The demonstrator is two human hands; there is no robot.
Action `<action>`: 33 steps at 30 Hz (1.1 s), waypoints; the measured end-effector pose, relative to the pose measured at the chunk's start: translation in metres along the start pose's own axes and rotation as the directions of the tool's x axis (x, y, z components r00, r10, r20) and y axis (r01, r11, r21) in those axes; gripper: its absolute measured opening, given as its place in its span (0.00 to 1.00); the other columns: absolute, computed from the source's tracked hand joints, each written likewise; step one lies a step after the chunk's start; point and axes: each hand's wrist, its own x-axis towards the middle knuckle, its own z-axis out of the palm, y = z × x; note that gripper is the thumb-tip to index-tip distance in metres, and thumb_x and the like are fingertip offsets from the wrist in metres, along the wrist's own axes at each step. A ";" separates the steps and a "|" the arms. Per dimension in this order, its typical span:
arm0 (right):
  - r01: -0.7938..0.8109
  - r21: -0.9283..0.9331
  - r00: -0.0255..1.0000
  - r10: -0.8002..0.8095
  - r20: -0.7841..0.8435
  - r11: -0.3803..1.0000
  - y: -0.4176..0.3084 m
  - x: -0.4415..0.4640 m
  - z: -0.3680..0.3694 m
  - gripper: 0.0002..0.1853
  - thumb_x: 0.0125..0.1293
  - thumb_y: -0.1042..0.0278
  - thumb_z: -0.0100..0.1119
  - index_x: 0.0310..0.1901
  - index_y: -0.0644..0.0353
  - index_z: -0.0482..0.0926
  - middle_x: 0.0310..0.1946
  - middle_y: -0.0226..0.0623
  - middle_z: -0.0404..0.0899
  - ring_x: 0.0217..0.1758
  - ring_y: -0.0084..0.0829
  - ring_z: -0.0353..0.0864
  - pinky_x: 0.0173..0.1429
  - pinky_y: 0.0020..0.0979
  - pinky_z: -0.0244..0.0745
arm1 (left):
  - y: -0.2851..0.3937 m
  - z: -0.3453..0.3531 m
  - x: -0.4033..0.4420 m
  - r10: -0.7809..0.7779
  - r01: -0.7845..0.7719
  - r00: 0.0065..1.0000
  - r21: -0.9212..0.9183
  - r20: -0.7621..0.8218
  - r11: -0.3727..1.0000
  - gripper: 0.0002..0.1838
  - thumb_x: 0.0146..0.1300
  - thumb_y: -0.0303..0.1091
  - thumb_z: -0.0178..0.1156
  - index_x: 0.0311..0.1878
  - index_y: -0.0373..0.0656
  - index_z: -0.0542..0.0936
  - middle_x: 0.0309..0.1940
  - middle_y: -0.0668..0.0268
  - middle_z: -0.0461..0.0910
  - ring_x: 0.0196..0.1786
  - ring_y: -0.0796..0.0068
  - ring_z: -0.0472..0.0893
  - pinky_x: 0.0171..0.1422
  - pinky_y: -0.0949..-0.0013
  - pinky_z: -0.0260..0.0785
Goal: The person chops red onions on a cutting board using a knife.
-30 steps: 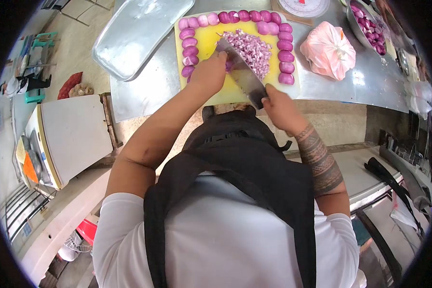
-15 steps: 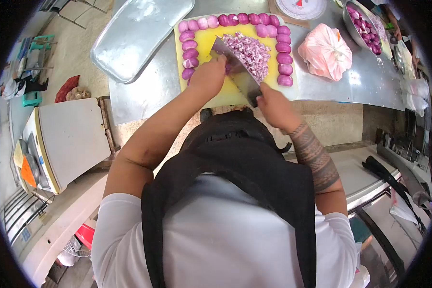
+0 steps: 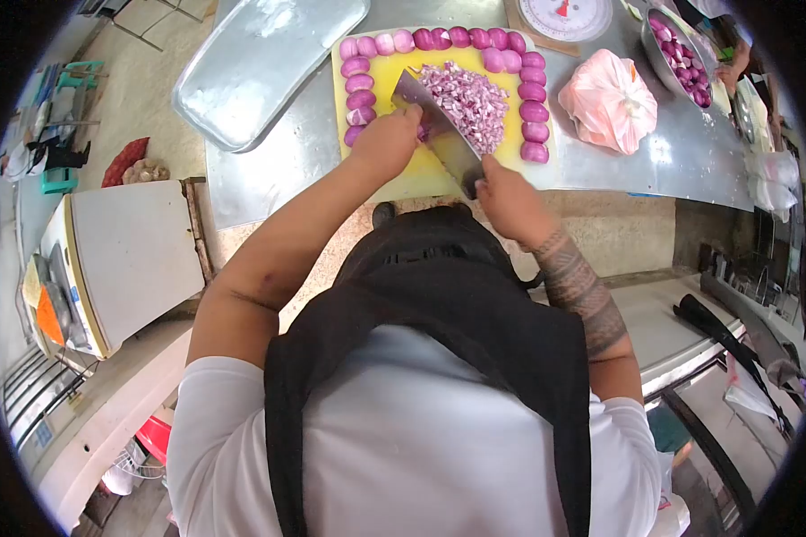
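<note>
My right hand (image 3: 510,201) is wrapped round the handle of a broad cleaver (image 3: 452,143), whose blade slants up and to the left over the yellow cutting board (image 3: 412,183). Left of the blade, my left hand (image 3: 388,141) is closed, fingers curled, on a red onion (image 3: 423,132); only a bit of purple shows beside the fingertips. Beyond the blade lies a heap of chopped onion (image 3: 470,103). Peeled onion halves (image 3: 458,37) line the board's far, left and right edges.
A metal tray (image 3: 260,67) lies at the table's left. Right of the board sit a tied plastic bag (image 3: 611,103), a dial scale (image 3: 564,16) and a metal bowl of red onions (image 3: 681,63). Another person's hand (image 3: 737,64) shows at the far right.
The whole view has shifted slightly. Both hands keep their holds, with the cleaver at nearly the same place and slant against the left hand.
</note>
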 end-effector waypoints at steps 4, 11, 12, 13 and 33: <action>-0.019 0.067 1.000 0.020 -0.019 0.998 -0.012 -0.011 -0.012 0.16 0.74 0.68 0.56 0.57 0.67 0.70 0.41 0.64 0.82 0.48 0.66 0.81 0.51 0.57 0.75 | -0.005 0.002 0.001 -0.019 0.018 0.999 0.020 0.026 1.000 0.16 0.68 0.29 0.60 0.56 0.36 0.74 0.43 0.44 0.84 0.46 0.42 0.87 0.50 0.44 0.78; 0.036 0.203 0.997 -0.021 -0.078 0.979 0.025 -0.002 0.007 0.16 0.74 0.67 0.58 0.56 0.67 0.72 0.42 0.64 0.82 0.48 0.65 0.82 0.50 0.54 0.75 | -0.001 -0.012 0.005 0.033 -0.037 0.997 0.055 0.069 0.998 0.19 0.65 0.35 0.69 0.55 0.39 0.77 0.47 0.48 0.82 0.53 0.43 0.84 0.58 0.46 0.76; 0.004 0.220 0.997 0.012 -0.071 0.976 0.025 -0.003 0.001 0.15 0.74 0.67 0.58 0.55 0.67 0.72 0.42 0.64 0.82 0.48 0.65 0.82 0.49 0.53 0.75 | 0.001 -0.013 0.005 0.030 -0.033 0.998 0.072 0.047 0.997 0.19 0.65 0.35 0.69 0.56 0.39 0.77 0.47 0.48 0.82 0.53 0.43 0.84 0.58 0.46 0.76; -0.004 0.168 0.997 0.016 -0.071 0.986 0.022 -0.004 -0.002 0.14 0.74 0.67 0.56 0.54 0.67 0.71 0.42 0.64 0.82 0.48 0.65 0.82 0.50 0.55 0.76 | 0.002 -0.012 0.005 0.025 -0.028 0.999 0.086 0.026 0.996 0.19 0.66 0.35 0.69 0.56 0.40 0.77 0.47 0.48 0.82 0.53 0.42 0.83 0.58 0.46 0.76; -0.068 -0.202 0.996 0.056 -0.064 0.977 -0.038 -0.023 -0.012 0.09 0.76 0.66 0.51 0.51 0.61 0.69 0.33 0.57 0.85 0.38 0.61 0.86 0.43 0.60 0.78 | -0.007 0.009 -0.002 -0.099 0.076 0.990 -0.204 -0.104 0.976 0.10 0.64 0.31 0.67 0.43 0.36 0.81 0.41 0.46 0.83 0.47 0.42 0.83 0.53 0.44 0.75</action>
